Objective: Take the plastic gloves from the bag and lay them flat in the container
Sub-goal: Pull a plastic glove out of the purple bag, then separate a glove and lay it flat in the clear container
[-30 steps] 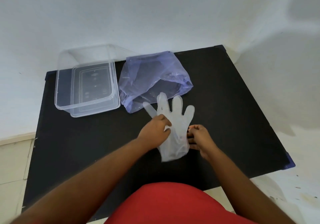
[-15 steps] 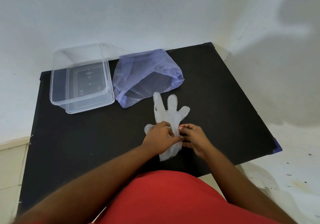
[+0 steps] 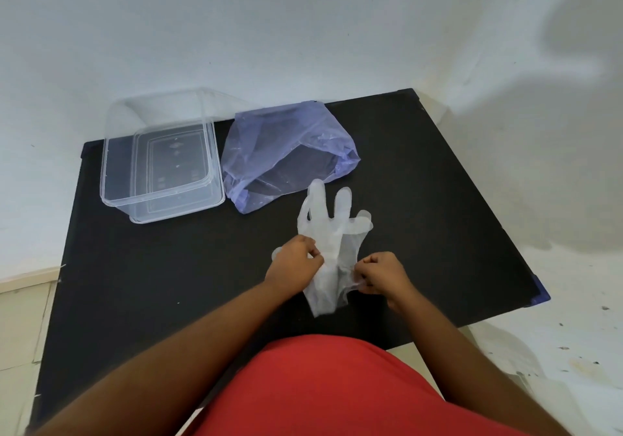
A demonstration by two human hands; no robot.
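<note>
Clear plastic gloves lie on the black table, fingers pointing away from me, stuck together in thin layers. My left hand pinches their left side near the palm. My right hand pinches a layer at the cuff on the right and holds it pulled slightly aside. A crumpled blue plastic bag lies just beyond the gloves, its mouth toward them. The clear rectangular container sits at the far left of the table, open and with nothing visible inside.
A white wall rises right behind the table's far edge. The table's right edge drops to a pale, stained floor. My red clothing covers the near edge.
My hands were together at the middle of the gloves; the right hand has since drawn right and down to the cuff, spreading the layers apart. The camera has also shifted a little.
</note>
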